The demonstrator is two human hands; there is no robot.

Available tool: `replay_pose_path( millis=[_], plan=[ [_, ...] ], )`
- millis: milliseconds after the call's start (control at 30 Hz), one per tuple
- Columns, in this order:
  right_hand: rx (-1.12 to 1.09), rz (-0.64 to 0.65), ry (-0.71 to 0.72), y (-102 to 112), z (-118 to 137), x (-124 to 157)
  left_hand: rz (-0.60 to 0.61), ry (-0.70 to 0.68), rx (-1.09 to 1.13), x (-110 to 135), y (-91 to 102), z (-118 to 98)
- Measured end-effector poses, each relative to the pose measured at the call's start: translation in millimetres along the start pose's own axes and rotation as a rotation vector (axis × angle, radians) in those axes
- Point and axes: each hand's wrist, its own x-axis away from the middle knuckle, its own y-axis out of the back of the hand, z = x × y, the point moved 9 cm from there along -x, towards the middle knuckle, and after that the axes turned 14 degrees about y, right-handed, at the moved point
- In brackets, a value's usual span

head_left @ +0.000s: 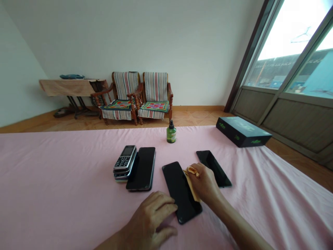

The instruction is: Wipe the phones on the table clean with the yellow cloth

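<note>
As seen from the head view, the lot comprises one pair of bare hands and the items spread on a pink sheet [65,166]. Item one: the right hand [204,184], its fingers [195,173] curled narrowly around a folded yellow cloth [191,184], which is pressed onto the right side of a black smartphone [179,191]. That phone lies face up and angled at the centre of the sheet. Item two: the left hand [148,218], lying flat and open, its spread fingertips [169,208] at or just beside the phone's lower left edge, holding nothing. Item three: a second black smartphone [213,168], partly behind the right hand, to the upper right. Item four: a third black smartphone [142,168], to the upper left. Item five: a stack of keypad mobile phones [125,161], touching the third smartphone's left side. Item six: a green spray bottle [171,133], upright near the sheet's far edge. Item seven: a dark green-lettered box [243,132], lying at the far right corner. Beyond the sheet stand two wooden armchairs [140,97] with striped covers, a low cloth-topped table [67,87], and, at right, a large glazed window [286,52].
</note>
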Motion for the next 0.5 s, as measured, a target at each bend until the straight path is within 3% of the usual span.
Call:
replay_pose_path(
  millis=[300,500],
  plan=[
    [-0.143,0.134,-0.111,-6.0,-8.1,7.1,-0.048,-0.006,-0.063,-0.8,-0.8,-2.6],
    [-0.38,0.11,-0.226,-7.1,-9.9,9.5,-0.212,-0.064,-0.126,8.5,8.0,-2.3]
  ],
)
